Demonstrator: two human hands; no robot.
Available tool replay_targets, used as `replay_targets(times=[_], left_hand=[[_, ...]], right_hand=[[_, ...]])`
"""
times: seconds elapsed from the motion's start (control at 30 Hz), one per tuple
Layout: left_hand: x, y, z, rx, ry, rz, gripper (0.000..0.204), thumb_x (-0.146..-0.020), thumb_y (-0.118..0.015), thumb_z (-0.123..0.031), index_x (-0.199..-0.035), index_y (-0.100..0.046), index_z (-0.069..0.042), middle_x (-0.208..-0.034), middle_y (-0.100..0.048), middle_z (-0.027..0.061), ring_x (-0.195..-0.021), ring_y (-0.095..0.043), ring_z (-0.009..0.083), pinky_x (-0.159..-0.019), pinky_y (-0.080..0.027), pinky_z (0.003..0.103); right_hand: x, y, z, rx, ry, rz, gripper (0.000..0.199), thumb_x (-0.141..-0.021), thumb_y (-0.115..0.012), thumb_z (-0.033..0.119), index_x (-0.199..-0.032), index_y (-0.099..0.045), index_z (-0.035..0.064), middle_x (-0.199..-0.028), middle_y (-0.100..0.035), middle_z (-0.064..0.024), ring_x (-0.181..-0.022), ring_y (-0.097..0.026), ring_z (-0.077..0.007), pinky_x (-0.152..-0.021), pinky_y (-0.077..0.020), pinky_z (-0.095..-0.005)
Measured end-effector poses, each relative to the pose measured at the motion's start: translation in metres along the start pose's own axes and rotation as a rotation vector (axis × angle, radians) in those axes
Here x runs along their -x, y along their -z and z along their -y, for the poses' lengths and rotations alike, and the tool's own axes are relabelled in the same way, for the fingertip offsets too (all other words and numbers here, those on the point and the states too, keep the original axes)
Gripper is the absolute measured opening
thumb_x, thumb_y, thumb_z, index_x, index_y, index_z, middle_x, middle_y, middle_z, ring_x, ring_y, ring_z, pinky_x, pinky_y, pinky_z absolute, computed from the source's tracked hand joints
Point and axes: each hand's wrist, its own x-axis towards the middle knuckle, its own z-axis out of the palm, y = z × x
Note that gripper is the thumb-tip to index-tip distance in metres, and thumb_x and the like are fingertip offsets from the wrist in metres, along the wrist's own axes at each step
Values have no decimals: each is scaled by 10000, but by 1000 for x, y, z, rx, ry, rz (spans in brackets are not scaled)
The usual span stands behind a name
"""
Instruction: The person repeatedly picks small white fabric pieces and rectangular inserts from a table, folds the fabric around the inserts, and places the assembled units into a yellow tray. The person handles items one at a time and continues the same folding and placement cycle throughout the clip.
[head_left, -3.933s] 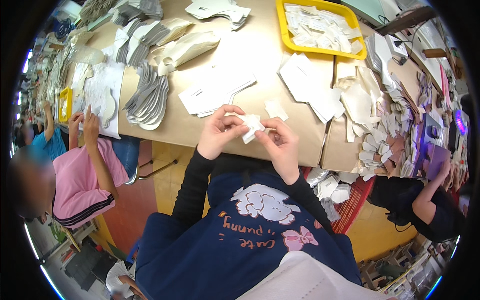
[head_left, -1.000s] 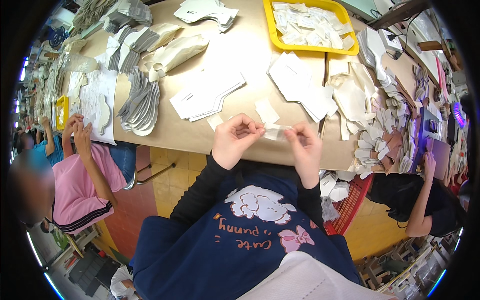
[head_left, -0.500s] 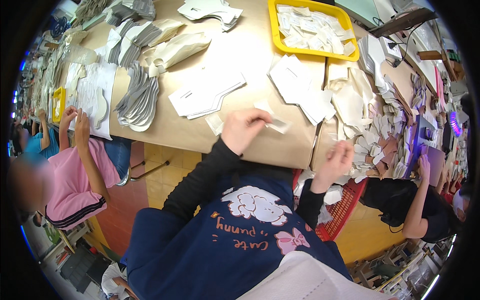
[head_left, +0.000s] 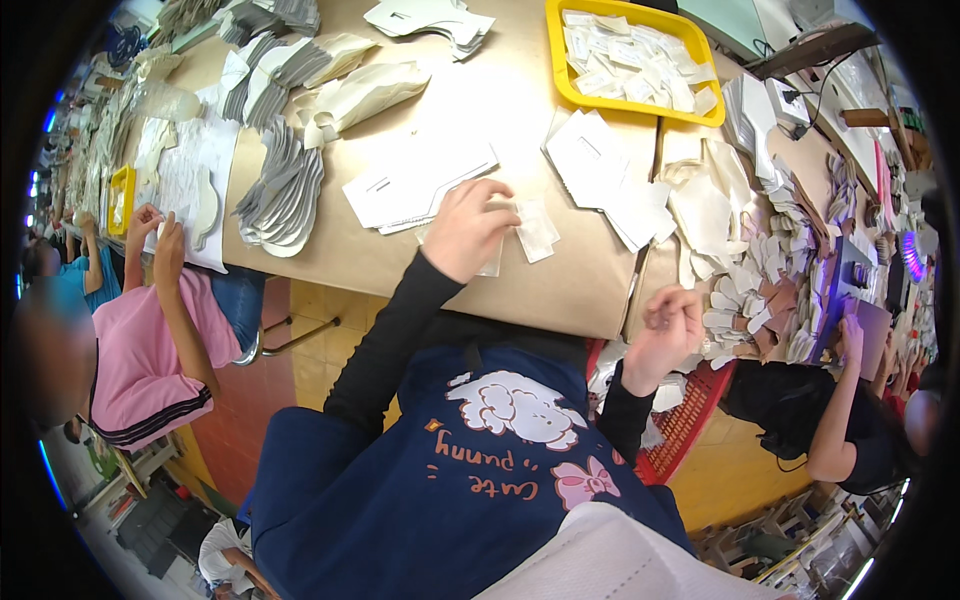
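Observation:
My left hand (head_left: 468, 232) is over the table near its front edge, with bent fingers drawn together. Beside its fingertips lies a small cream patch (head_left: 538, 232); whether they touch it is unclear. Another pale piece (head_left: 491, 264) shows partly under the hand. Just beyond is a stack of white shaped pieces (head_left: 400, 192) with a slot in the top one. My right hand (head_left: 664, 338) hovers by the table's front edge at the right, fingers curled together; anything between them is too small to make out.
A yellow tray (head_left: 716, 95) of small white patches stands at the back right. White cut pieces (head_left: 605, 180) lie nearer. Grey stacks (head_left: 283, 195) and cream pieces (head_left: 365, 98) are at left. A red basket (head_left: 690, 420) stands below right. People (head_left: 150, 350) work on both sides.
My left hand has moved a little left and away from me, off the cream patch, which now lies more upright. My right hand has barely moved. The whole view shifted slightly.

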Motion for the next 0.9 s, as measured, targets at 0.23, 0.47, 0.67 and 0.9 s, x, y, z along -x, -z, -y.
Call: replay_targets(times=[0.23,0.47,0.67,0.9], left_hand=[[38,15,1,-20,196,42,314,-771,-771,-146,-1051,-635,-108,-1072,-579,66,-1052,-542,271,-909,-439,407],[28,12,-12,266,198,163,226,-799,-753,-69,-986,-625,-61,-866,-644,74,-855,-604,277,-888,-456,387],[23,23,-38,547,215,56,205,-855,-710,-13,-1048,-642,-22,-909,-672,67,-927,-647,192,-807,-508,324],[33,33,-19,950,515,83,309,-868,-699,-23,-1174,-667,-52,-973,-689,87,-927,-673,253,-840,-519,316]], right_hand=[[15,-33,-9,158,-320,276,118,-955,-491,28,-982,-606,34,-858,-587,-46,-591,-326,-22,-516,-222,-181],[16,-59,0,600,-253,647,395,-921,-655,50,-1313,-605,50,-1103,-609,-23,-628,-396,-20,-562,-363,-187],[18,-67,-8,645,-143,619,221,-893,-714,84,-1094,-666,6,-927,-628,-13,-586,-401,-47,-529,-334,-224],[12,-59,-8,340,-359,398,89,-935,-693,68,-994,-686,1,-827,-620,53,-632,-416,19,-552,-303,-175]])
